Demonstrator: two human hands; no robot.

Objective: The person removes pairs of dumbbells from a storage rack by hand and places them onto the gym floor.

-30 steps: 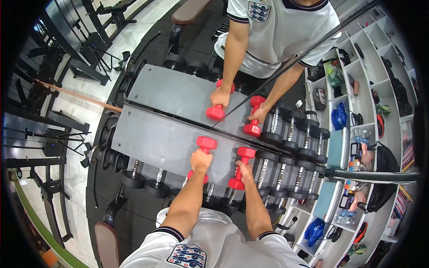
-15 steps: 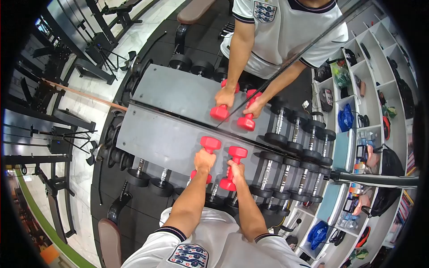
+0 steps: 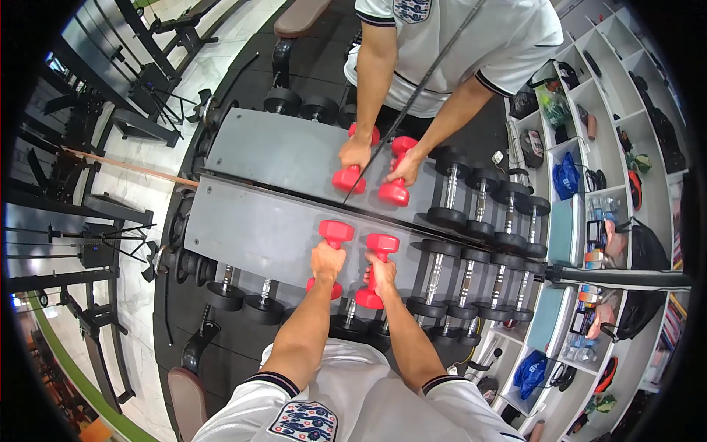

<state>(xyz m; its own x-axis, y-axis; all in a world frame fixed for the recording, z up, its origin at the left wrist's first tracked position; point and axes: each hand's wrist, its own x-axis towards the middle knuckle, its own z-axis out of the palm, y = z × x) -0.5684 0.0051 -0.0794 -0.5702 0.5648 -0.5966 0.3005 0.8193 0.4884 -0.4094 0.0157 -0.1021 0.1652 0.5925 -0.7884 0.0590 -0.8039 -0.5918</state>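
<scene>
My left hand (image 3: 328, 260) is closed around the handle of a red dumbbell (image 3: 336, 231), with one head beyond the knuckles and the other partly hidden by the wrist. Beside it on the right, my right hand (image 3: 382, 273) grips a second red dumbbell (image 3: 383, 244), its lower head showing left of the wrist. Both dumbbells are at the grey board (image 3: 243, 228) on the rack; whether they rest on it or hang just above it, I cannot tell. A mirror behind the board repeats both hands and dumbbells.
Chrome-handled black dumbbells (image 3: 436, 274) stand on the rack at right, with others (image 3: 262, 300) below the board. White shelving (image 3: 508, 346) with bags and bottles lies further right. A padded bench (image 3: 187, 401) is at lower left, and gym machines (image 3: 96, 243) stand beyond.
The whole view has shifted slightly, so the board, hands and dumbbells appear a little further left and higher. Both hands keep their grip on the red dumbbells.
</scene>
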